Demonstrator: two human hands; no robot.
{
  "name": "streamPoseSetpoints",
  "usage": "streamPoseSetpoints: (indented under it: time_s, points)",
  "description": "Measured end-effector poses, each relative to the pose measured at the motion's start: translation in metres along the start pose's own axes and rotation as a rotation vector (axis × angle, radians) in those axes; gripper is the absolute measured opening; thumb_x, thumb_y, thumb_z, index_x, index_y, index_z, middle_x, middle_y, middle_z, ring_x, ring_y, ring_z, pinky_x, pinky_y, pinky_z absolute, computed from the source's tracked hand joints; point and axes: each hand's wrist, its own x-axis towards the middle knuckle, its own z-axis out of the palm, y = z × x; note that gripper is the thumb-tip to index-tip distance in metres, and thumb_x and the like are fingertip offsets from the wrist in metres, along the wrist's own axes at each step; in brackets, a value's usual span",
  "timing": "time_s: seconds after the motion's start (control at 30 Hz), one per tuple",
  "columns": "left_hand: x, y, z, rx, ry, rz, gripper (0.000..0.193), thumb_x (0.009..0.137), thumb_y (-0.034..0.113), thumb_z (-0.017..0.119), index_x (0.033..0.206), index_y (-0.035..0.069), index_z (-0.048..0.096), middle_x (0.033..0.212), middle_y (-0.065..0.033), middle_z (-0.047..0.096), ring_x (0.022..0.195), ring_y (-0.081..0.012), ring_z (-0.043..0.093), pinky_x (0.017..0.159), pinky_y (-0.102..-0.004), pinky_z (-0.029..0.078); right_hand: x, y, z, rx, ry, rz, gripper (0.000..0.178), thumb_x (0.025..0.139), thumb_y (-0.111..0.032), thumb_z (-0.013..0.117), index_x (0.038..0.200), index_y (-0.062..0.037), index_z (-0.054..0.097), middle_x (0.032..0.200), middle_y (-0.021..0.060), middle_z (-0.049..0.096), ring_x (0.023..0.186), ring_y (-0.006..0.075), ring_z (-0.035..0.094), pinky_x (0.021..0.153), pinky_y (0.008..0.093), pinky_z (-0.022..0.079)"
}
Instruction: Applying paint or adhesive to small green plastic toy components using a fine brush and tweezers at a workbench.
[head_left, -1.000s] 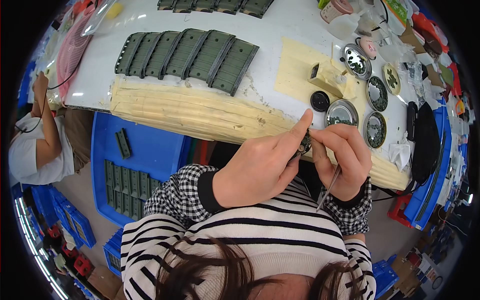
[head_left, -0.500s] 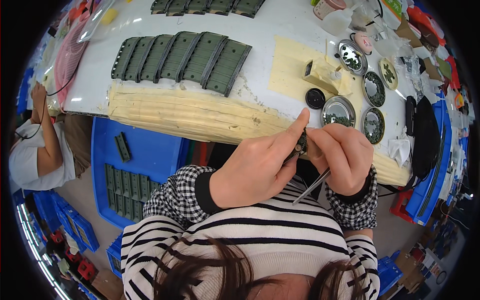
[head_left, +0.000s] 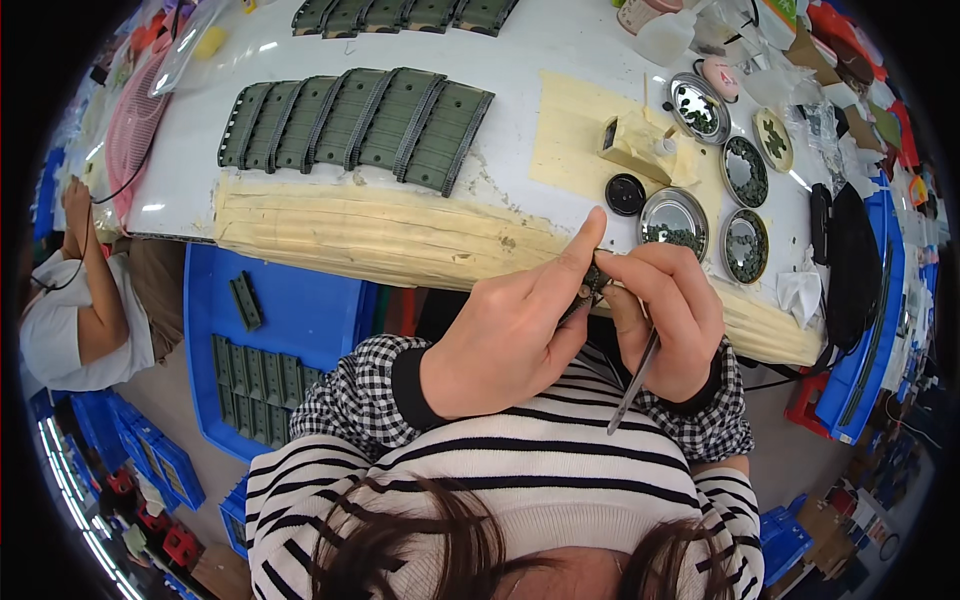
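Observation:
Close to the table's front edge, my left hand [head_left: 510,335] is closed around a small dark green part [head_left: 594,279], its thumb and fingers covering most of it. A round, brownish spot shows on the part's side. My right hand [head_left: 668,318] meets it from the right, thumb and index fingertip at the part. Across that palm lie metal tweezers [head_left: 632,392], one end pointing down toward my striped top. Just beyond the hands stand a round metal tin [head_left: 698,203] with small green pieces and a round black lid [head_left: 626,195].
More round dishes of green bits [head_left: 745,172] stand at the right, by a tape-wrapped block [head_left: 640,155]. Curved dark green panels [head_left: 345,125] lie on the table. A blue bin [head_left: 205,330] with green parts sits lower left. Another person [head_left: 90,300] works at far left.
Both hands have shifted slightly left. My right fingers have come in closer against the part, and the tweezers have swung to a steeper angle.

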Motion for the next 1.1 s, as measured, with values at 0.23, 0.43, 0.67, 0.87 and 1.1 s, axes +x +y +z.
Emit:
streamPoseSetpoints:
  time_s: [0.23,0.43,0.67,0.87,1.1]
  points:
    - [0.004,-0.001,0.000,-0.106,0.031,0.017,0.068,0.080,-0.007,0.061,0.144,-0.002,0.040,0.091,-0.0165,0.066,0.072,-0.0232,0.066,0.071,-0.0281,0.052,0.004,-0.003,-0.007,0.057,0.039,0.009,0.035,0.073,0.002,0.076,0.106,0.0005,0.069,0.087,0.0109,0.063,0.065,0.0223,0.063,0.055,0.0297,0.051]
    - [0.001,-0.002,-0.002,-0.167,-0.042,-0.053,0.066,0.083,-0.006,0.062,0.144,-0.002,0.039,0.112,-0.0203,0.064,0.090,-0.0256,0.067,0.081,-0.0300,0.052,0.000,-0.001,-0.008,0.000,-0.028,-0.052,0.045,0.068,-0.008,0.079,0.112,-0.0012,0.068,0.088,0.0113,0.063,0.064,0.0230,0.062,0.055,0.0298,0.050]
    - [0.011,-0.009,0.001,-0.859,-0.012,-0.371,0.056,0.095,0.001,0.053,0.146,0.002,0.031,0.122,-0.0186,0.061,0.094,-0.0216,0.067,0.086,-0.0353,0.055,0.020,0.023,-0.038,-0.082,0.234,0.307,0.026,0.078,-0.003,0.075,0.103,-0.0042,0.070,0.084,0.0087,0.058,0.068,0.0199,0.060,0.059,0.0285,0.048]
    - [0.015,-0.015,-0.003,-1.272,-0.002,-0.625,0.052,0.101,0.020,0.050,0.146,0.004,0.030,0.114,-0.0152,0.064,0.080,-0.0215,0.068,0.073,-0.0344,0.057,0.043,0.062,-0.020,-0.172,0.188,0.245,0.016,0.082,-0.007,0.071,0.098,-0.0051,0.068,0.083,0.0076,0.058,0.064,0.0213,0.061,0.056,0.0326,0.049]
    - [0.010,-0.026,0.000,-1.574,-0.057,-0.586,0.045,0.103,0.022,0.047,0.144,0.006,0.034,0.111,-0.0130,0.063,0.082,-0.0188,0.068,0.075,-0.0333,0.058,0.040,0.068,-0.019,-0.173,0.230,0.219,0.015,0.081,-0.002,0.071,0.096,-0.0040,0.068,0.083,0.0061,0.058,0.063,0.0167,0.060,0.052,0.0297,0.047]
